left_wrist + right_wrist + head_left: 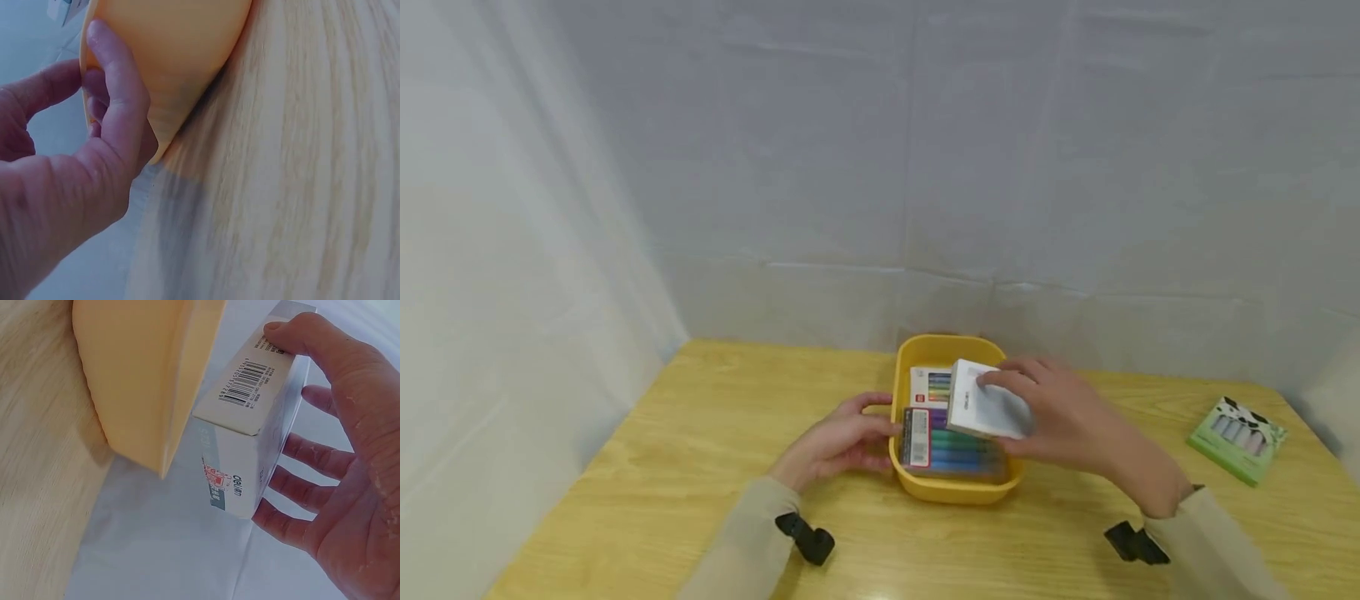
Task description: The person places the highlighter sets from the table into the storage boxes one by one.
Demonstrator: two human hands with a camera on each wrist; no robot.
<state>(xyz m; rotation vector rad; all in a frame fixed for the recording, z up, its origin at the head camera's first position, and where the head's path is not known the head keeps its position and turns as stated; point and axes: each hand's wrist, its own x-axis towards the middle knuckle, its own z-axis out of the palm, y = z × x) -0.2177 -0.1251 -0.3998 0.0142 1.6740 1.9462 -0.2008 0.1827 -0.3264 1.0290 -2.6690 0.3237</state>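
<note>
A yellow plastic basket sits on the wooden table, with packs of coloured pens inside. My left hand holds its left side; in the left wrist view the fingers lie at the rim and outer wall. Over the basket's right part, my right hand grips a small white box, tilted, between thumb and fingers. In the right wrist view the box shows a barcode and a printed end beside the basket wall. Under it, the pack of purple, green and blue pens is partly hidden.
A green and white box with a cow-spot pattern lies at the table's right. Another white pack with coloured strips is in the basket's far end. A pale sheet hangs behind the wooden table, close past its back edge.
</note>
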